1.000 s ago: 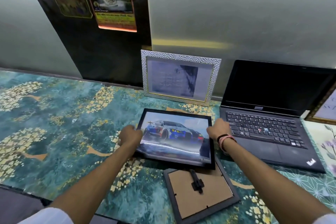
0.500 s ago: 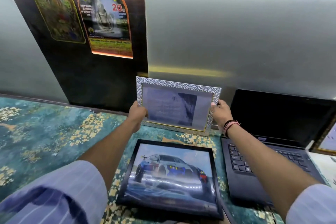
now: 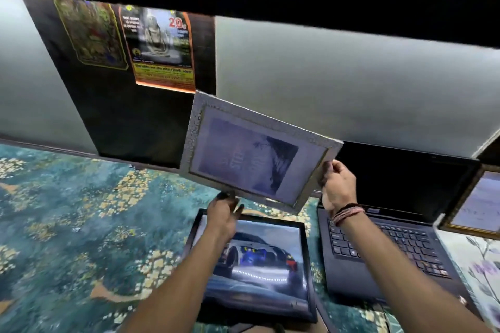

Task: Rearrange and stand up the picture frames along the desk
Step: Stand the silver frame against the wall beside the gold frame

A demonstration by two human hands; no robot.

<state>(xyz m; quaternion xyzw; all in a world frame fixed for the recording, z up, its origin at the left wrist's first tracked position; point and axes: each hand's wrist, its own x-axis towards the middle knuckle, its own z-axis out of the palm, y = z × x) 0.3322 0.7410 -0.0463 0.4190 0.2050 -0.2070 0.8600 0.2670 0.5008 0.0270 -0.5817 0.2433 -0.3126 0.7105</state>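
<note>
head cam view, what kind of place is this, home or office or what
Probably a home desk or small work corner, though I can't be sure. An open laptop sits on a floral patterned desk cover, religious-looking posters hang on the wall, and both hands hold a silver frame above a car picture frame.

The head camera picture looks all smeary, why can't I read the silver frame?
Head view: motion blur smears the silver frame held tilted in both hands, and its glass looks washed out; the car picture below is streaked too; a dark band shades the top.
</note>
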